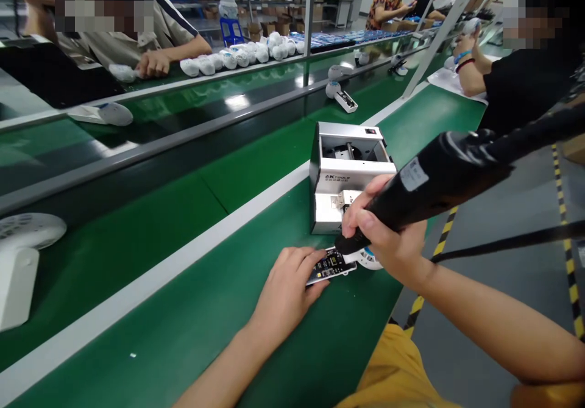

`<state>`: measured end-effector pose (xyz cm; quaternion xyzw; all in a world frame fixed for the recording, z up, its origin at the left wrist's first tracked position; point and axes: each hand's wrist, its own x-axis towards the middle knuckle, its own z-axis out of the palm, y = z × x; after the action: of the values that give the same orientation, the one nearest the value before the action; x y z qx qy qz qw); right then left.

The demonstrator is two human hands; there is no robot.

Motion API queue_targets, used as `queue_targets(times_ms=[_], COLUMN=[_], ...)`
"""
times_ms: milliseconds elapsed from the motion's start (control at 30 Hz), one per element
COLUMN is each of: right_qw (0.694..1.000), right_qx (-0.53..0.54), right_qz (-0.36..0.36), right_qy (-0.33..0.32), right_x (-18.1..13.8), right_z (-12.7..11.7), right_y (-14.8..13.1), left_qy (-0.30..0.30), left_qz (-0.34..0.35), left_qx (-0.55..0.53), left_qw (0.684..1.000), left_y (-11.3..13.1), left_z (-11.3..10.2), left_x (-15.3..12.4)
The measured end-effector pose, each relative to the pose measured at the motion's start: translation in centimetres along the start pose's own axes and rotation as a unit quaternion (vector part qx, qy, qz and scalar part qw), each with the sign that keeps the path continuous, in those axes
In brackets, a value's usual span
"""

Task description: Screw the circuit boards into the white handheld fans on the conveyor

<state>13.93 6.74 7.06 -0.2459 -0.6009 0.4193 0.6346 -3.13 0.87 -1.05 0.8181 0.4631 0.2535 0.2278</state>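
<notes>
My left hand grips the handle end of a white handheld device whose dark circuit board lies exposed on the green bench. The device's round white head is partly hidden behind my right hand. In my right hand is a black electric screwdriver, tilted, its lower end over the board near the device's neck. The bit's contact with the board cannot be made out. Just beyond stands a silver-and-black screw feeder, close to my right fingers.
A conveyor belt runs beyond the white edge strip, carrying white devices spaced apart. Another white unit lies at the left. Across the line, a co-worker's hand rests near piled white heads. A cable hangs at right.
</notes>
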Motion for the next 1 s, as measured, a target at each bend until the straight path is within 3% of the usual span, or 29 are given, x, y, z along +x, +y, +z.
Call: queue_targets(times_ms=[200,400,500,633,900,1000], right_qw=[0.999,0.989,0.984,0.982,0.999,0.999], right_qx=[-0.046,-0.029,-0.038,-0.082,-0.027,-0.035], right_qz=[0.012,-0.101,-0.127,-0.109,0.019,0.032], right_qy=[0.002,0.103,0.115,0.133,0.016,-0.014], right_x=[0.4,2.3,3.2,3.3,-0.9,-2.1], right_z=[-0.3,-1.1,-1.0,-0.7,-1.3,-1.5], right_y=[-1.2,-4.4,-4.0,-3.2,-4.6,-4.0], left_qy=[-0.001,-0.003,-0.001,0.001,0.0,-0.001], left_qz=[-0.004,-0.01,-0.007,-0.002,-0.009,-0.008], left_qx=[-0.002,-0.001,0.005,0.008,0.014,0.016], left_qw=[1.0,1.0,1.0,1.0,1.0,1.0], left_y=[-0.1,-0.2,-0.4,-0.4,-0.2,-0.2], left_z=[0.1,0.0,0.0,0.1,0.1,0.1], left_x=[-0.1,-0.2,-0.2,-0.2,0.0,0.0])
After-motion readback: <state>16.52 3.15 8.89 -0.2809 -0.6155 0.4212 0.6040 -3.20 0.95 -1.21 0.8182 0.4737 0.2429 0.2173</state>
